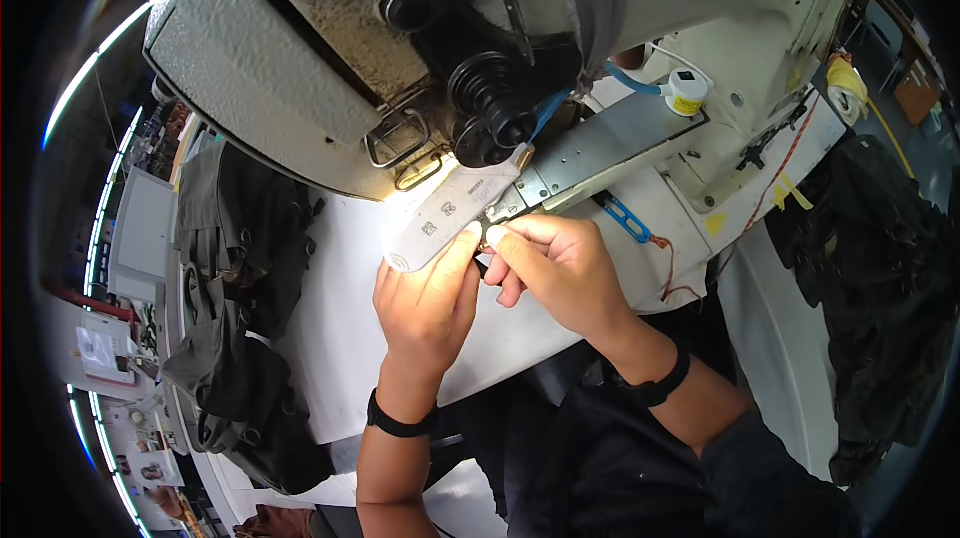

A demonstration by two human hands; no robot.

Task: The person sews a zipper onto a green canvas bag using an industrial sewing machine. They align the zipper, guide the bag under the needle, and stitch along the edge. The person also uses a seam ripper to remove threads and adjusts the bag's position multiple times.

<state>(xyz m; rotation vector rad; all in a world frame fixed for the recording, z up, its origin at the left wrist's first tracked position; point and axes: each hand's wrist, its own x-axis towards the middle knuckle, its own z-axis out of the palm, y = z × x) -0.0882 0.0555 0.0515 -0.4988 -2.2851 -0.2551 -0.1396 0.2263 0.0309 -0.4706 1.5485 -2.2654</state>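
Both hands meet in front of a large pale sewing machine [290,78], beside the near end of its metal bed [610,153]. My left hand [425,308] is closed, its fingertips pinched together under the edge of a pale, rounded plate [440,223] with small printed symbols. My right hand [565,273] pinches thumb to finger right next to the left fingertips. A small dark piece [487,230] shows between them, mostly covered, and I cannot tell its kind. The needle area is largely hidden by the plate and the machine's black parts.
Blue thread snips [628,218] on an orange cord lie right of my right hand. Dark bags or garments [245,338] are heaped along the left of the white tabletop [345,348]. More dark fabric [885,338] hangs at the right. A small white bottle [686,90] stands on the bed.
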